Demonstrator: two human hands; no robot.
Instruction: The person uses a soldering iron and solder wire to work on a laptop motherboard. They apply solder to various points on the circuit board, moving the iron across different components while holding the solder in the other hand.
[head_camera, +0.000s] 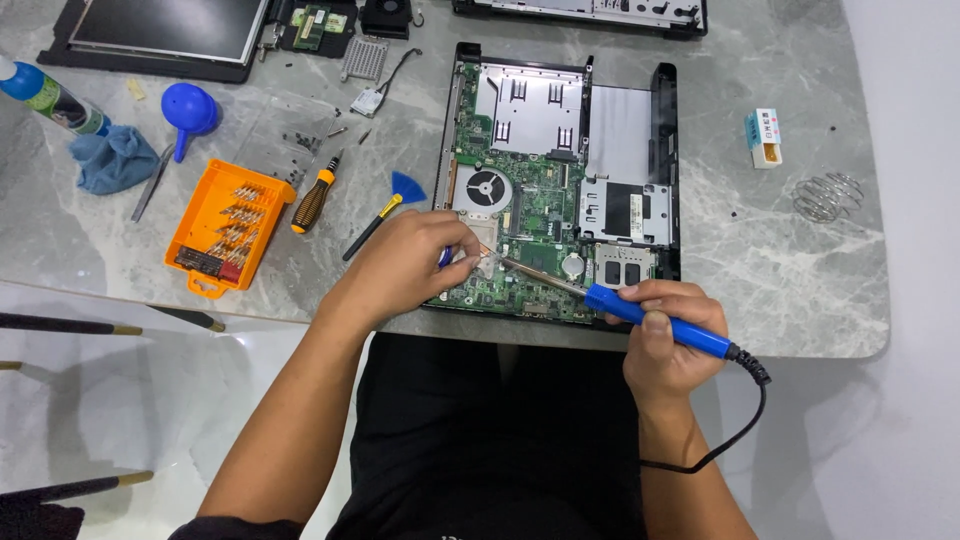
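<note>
Blue soldering iron (655, 318), green circuit board (530, 215) (orange bit case (228, 225)).

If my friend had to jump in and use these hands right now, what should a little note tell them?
Right hand: gripping the blue soldering iron, its tip lying over the green circuit board near the copper patch.
Left hand: resting on the board's near left corner, pinching something small and blue; what it is cannot be made out.
Things: the opened laptop base sits on the grey marble table; orange bit case, screwdriver and blue brush lie to the left.
Done: cover off, board exposed.
Left: the iron's work at the copper patch looks unfinished.
</note>
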